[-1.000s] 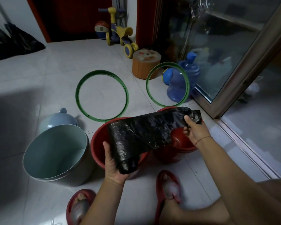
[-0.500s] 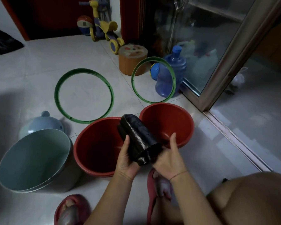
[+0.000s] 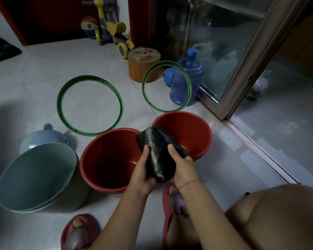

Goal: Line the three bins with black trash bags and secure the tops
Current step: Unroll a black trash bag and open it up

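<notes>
Both hands, left (image 3: 143, 175) & right (image 3: 182, 168), clamp the roll of black trash bags (image 3: 160, 154), just above the two red bins (image 3: 105, 177). Prob. light, soft, slippery film; best pinch the loose outer edge w/ thumb.

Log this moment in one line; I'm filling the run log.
both hands grip bag roll | three bins unlined | rings on floor
</notes>
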The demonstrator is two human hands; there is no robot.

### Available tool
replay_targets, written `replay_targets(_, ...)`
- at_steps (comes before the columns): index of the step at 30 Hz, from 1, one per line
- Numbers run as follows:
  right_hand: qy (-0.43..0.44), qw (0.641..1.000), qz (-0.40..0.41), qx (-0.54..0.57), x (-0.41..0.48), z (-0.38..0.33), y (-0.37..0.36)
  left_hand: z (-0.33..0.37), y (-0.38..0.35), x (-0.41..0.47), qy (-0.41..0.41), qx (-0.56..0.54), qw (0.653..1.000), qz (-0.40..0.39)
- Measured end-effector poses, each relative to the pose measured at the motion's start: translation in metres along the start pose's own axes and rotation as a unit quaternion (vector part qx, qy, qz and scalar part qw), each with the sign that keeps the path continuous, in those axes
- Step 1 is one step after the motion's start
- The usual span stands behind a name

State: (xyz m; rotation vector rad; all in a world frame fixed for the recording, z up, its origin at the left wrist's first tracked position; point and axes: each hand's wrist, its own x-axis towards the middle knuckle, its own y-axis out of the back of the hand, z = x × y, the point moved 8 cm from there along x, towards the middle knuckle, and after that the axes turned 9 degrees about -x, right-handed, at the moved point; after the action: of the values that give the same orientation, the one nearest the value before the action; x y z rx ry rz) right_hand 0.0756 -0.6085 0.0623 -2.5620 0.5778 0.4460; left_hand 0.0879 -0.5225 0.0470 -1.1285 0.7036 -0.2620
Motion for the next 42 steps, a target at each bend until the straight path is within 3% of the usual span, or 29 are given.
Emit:
replay_targets(3, 0.033, 0.998, 0.022, -0.054, 0.009, -0.009, 0.002, 0.005, -0.007, -0.004, -0.015, -0.097, 0.992, -0.080)
replay_targets(6, 0.041, 0.998, 0.017, -0.034, 0.018, -0.015, 0.006, 0.015, -0.003, -0.004, -0.049, -0.137, 0.983, -0.112)
replay_targets(14, 0.001, 0.995, 0.091, 0.035, 0.056, -0.051, 0.043, 0.029, 0.025, -0.009, -0.045, -0.158, 0.983, -0.087)
replay_targets(19, -0.113, 0.989, -0.070, 0.059, 0.041, -0.027, 0.014, 0.017, 0.020, -0.004, -0.028, -0.113, 0.992, -0.052)
replay_targets(21, -0.126, 0.987, -0.092, 0.023, 0.025, -0.004, 0.002, 0.011, 0.019, -0.003, -0.025, -0.083, 0.996, -0.037)
replay_targets(27, -0.051, 0.998, -0.014, 0.033, 0.024, 0.000, 0.016, 0.014, 0.031, -0.014, -0.031, -0.104, 0.993, -0.039)
replay_targets(32, -0.044, 0.998, 0.050, -0.021, 0.043, -0.013, 0.049, 0.033, 0.042, -0.023, -0.035, -0.129, 0.990, -0.037)
replay_targets(38, -0.041, 0.988, 0.091, -0.116, 0.053, -0.002, 0.081, 0.062, 0.029, -0.049, -0.045, -0.118, 0.983, -0.129)
replay_targets(42, -0.062, 0.977, 0.133, -0.157, 0.049, 0.014, 0.096, 0.072, 0.028, -0.061, -0.061, -0.117, 0.984, -0.123)
